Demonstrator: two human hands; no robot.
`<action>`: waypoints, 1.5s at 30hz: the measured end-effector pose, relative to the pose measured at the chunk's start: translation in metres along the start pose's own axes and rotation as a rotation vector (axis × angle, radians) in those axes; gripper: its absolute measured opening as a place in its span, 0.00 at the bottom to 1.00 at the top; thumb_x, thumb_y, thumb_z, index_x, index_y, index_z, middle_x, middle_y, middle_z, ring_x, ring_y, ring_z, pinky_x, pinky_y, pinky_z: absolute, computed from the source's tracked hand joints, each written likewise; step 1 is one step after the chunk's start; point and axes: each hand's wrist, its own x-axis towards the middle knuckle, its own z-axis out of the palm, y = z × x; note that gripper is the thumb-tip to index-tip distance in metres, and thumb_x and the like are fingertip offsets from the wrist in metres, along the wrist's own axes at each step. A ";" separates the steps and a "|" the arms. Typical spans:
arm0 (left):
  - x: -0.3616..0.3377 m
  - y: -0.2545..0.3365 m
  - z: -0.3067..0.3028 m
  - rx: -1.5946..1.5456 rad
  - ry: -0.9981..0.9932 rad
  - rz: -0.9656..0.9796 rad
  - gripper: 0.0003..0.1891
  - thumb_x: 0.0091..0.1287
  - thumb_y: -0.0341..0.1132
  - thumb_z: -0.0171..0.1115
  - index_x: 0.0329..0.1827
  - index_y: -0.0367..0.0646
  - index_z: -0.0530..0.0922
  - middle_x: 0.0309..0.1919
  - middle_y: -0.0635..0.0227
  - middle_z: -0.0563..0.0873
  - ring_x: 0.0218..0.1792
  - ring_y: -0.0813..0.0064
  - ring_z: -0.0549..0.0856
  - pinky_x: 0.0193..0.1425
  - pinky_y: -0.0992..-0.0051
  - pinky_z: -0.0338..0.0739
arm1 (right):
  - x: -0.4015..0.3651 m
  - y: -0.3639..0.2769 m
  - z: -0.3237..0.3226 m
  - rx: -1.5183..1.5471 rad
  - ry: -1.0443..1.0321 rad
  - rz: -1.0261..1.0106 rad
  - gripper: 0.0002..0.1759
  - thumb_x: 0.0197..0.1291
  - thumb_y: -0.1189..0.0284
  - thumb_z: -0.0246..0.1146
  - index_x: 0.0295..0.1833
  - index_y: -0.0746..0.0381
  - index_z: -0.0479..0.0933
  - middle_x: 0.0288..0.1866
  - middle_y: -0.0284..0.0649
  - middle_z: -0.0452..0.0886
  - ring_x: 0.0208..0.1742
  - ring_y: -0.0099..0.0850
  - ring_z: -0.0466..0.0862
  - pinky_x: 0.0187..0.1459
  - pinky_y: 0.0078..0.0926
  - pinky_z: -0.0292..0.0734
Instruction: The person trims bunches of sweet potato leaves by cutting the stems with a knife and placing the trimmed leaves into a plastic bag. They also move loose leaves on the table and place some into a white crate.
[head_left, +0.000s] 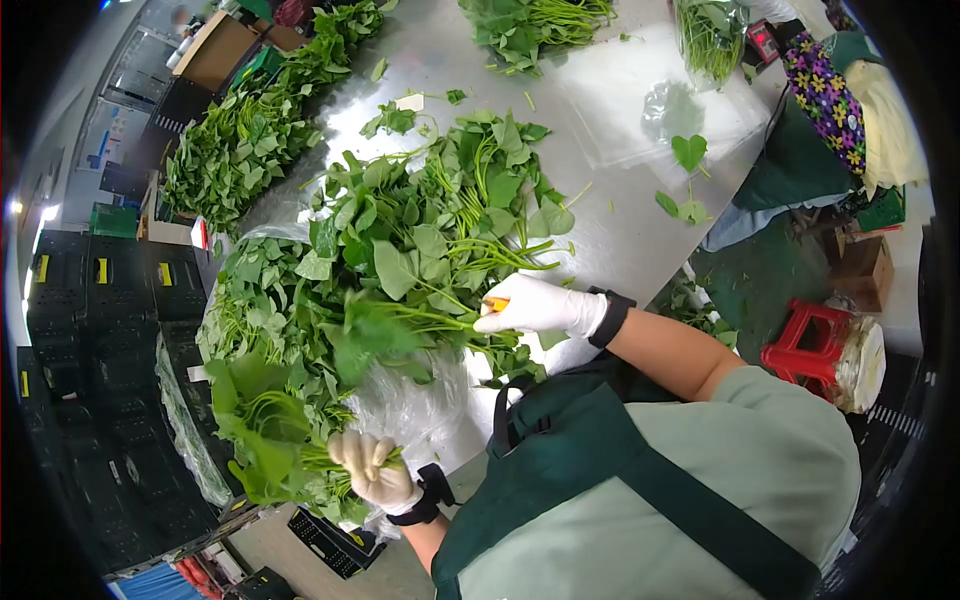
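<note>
My left hand [372,472], in a white glove, is closed around the stems of a bunch of leafy greens [262,425]; its leaves spread to the left. My right hand [540,305], gloved too, pinches a stalk of leafy greens [385,330], whose leaves are blurred by motion. A small orange object [495,303] shows between its fingers; its kind is hidden. Between and beyond my hands lies a large heap of loose heart-shaped leafy greens [400,215] on the metal table. Crumpled clear plastic [415,400] lies between the two hands.
Another long pile of greens [250,140] runs along the far left. Flat clear plastic bags [640,100] lie on the metal table [590,235]. A co-worker's floral sleeve [825,100] is by a bagged bunch [710,40]. Black crates [100,400] stand left, a red stool [805,350] right.
</note>
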 end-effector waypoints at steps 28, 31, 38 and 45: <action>0.029 -0.081 -0.031 0.316 0.530 -0.311 0.08 0.72 0.31 0.54 0.50 0.38 0.72 0.37 0.72 0.79 0.28 0.84 0.71 0.38 0.83 0.71 | -0.021 -0.053 0.028 -0.334 0.147 -0.356 0.18 0.54 0.58 0.68 0.43 0.60 0.80 0.31 0.44 0.83 0.32 0.40 0.84 0.36 0.32 0.79; 0.030 -0.082 -0.040 0.425 0.504 -0.337 0.08 0.72 0.30 0.54 0.52 0.41 0.72 0.35 0.73 0.77 0.26 0.84 0.69 0.39 0.83 0.69 | -0.021 -0.053 0.028 -0.272 0.054 -0.183 0.18 0.54 0.56 0.66 0.39 0.59 0.80 0.26 0.47 0.81 0.29 0.45 0.83 0.34 0.37 0.77; 0.034 -0.090 -0.015 0.433 0.539 -0.426 0.09 0.74 0.32 0.52 0.53 0.43 0.73 0.39 0.72 0.78 0.23 0.85 0.67 0.36 0.83 0.68 | -0.010 -0.045 0.017 -0.340 0.204 -0.115 0.18 0.55 0.54 0.62 0.39 0.59 0.80 0.29 0.50 0.82 0.33 0.49 0.83 0.37 0.42 0.77; 0.054 -0.098 -0.003 0.331 0.554 -0.248 0.07 0.72 0.34 0.55 0.48 0.42 0.74 0.27 0.77 0.72 0.24 0.86 0.66 0.35 0.84 0.65 | -0.034 -0.052 0.009 -0.182 0.222 -0.045 0.24 0.54 0.50 0.66 0.30 0.64 0.77 0.26 0.49 0.81 0.28 0.46 0.82 0.31 0.37 0.76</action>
